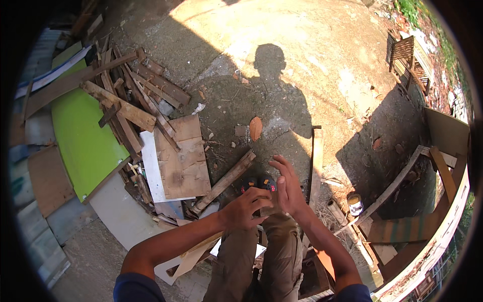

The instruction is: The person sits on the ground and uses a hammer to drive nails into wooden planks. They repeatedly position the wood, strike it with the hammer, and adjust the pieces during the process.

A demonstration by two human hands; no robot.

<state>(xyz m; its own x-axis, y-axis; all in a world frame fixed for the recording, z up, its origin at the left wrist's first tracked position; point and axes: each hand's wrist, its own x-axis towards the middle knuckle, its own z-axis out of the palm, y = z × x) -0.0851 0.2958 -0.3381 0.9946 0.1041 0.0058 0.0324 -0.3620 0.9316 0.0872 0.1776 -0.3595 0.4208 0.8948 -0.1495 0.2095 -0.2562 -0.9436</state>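
My left hand (245, 208) hovers in front of my body above my knees, its fingers loosely bent toward the right and its thumb apart. Beside it my right hand (289, 187) is raised with fingers stretched out away from me. I see nothing held in either hand. The fingertips of the left come close to the right palm; whether they touch I cannot tell. Below them are my brown trousers (282, 241) and dark shoes. A round wooden pole (225, 181) lies on the ground just beyond my left hand.
Scrap planks (133, 113) are heaped at the left beside a lime-green board (83, 126) and a brown sheet (183, 158). A long beam (316, 166), an open can (355, 205) and a wooden frame (392, 183) lie right. A slatted wooden chair (413, 63) is far right.
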